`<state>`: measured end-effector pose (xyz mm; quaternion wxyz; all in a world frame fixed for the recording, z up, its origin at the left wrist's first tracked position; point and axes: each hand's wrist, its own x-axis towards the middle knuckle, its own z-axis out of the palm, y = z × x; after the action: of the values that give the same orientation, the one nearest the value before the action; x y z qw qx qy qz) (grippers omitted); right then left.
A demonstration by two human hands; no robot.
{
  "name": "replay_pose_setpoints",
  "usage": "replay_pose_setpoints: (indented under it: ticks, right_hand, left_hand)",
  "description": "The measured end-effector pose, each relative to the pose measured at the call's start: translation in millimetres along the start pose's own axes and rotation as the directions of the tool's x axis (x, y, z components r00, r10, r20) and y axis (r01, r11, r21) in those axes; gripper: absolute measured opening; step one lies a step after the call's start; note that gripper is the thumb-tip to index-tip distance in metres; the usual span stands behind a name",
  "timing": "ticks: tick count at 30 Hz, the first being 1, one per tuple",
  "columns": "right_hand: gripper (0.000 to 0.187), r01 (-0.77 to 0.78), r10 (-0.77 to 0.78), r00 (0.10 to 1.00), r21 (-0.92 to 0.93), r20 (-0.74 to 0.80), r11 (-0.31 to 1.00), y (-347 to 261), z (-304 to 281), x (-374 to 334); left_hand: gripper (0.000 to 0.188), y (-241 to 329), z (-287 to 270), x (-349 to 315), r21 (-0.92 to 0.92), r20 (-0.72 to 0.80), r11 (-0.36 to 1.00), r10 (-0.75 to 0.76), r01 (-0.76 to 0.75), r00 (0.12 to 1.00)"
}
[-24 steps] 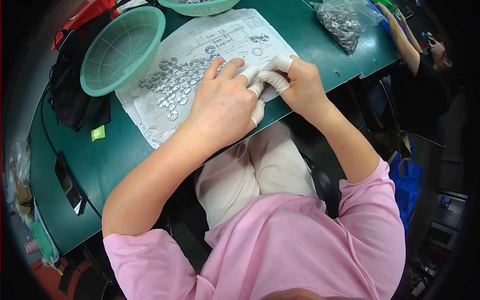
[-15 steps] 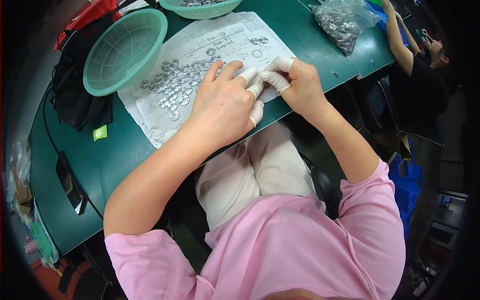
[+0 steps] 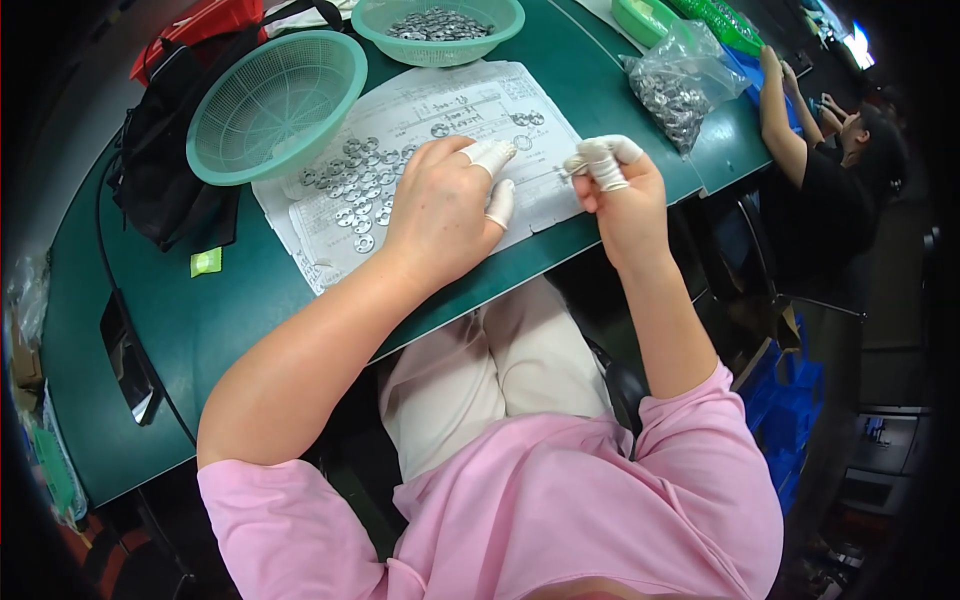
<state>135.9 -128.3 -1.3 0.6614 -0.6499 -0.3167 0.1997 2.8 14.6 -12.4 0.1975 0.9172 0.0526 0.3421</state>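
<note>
My left hand (image 3: pixel 440 205) is over the paper drawing (image 3: pixel 525 85), with white finger cots on its thumb and fingertips. Its thumb stands apart from the bent fingers, and nothing shows between them. Raised near the paper's right edge, my right hand (image 3: pixel 622 190) also wears white finger cots. Between its fingertips is a small round metal disc (image 3: pixel 573 166), partly covered by the fingers. Many shiny metal discs with holes (image 3: pixel 352 185) lie spread on the paper beside my left hand, which hides some of them. Another pair of discs (image 3: pixel 527 119) lies farther right on the sheet.
An unfilled green mesh basket (image 3: pixel 277 105) stands at left; a second basket (image 3: pixel 480 50) of metal parts is behind the paper. A clear bag of metal parts (image 3: pixel 675 110) lies right. A black bag (image 3: pixel 165 150), phone (image 3: pixel 130 365) and green packet (image 3: pixel 206 262) are left. A person (image 3: pixel 830 185) works at right.
My hands, together at the table's front edge before, have parted. The right moved right with a disc in its fingertips; the left stayed over the paper. The view shifted, showing more of the far table.
</note>
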Motion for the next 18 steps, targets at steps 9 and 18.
replay_pose_setpoints:
  ticks: [9, 18]
  right_hand:
    - [0.024, -0.417, 0.327, 0.86, 0.909, 0.392, 0.004, -7, 4, -12]
    - [0.026, -0.355, 0.346, 0.867, 0.932, 0.36, -0.079, -6, 8, -14]
  left_hand:
    - [0.03, -4, 4, 1, 0.025, -0.021, 1.0, -0.003, 0.003, 1.0]
    - [0.027, -4, 5, 1, 0.04, -0.011, 0.999, -0.006, 0.007, 1.0]
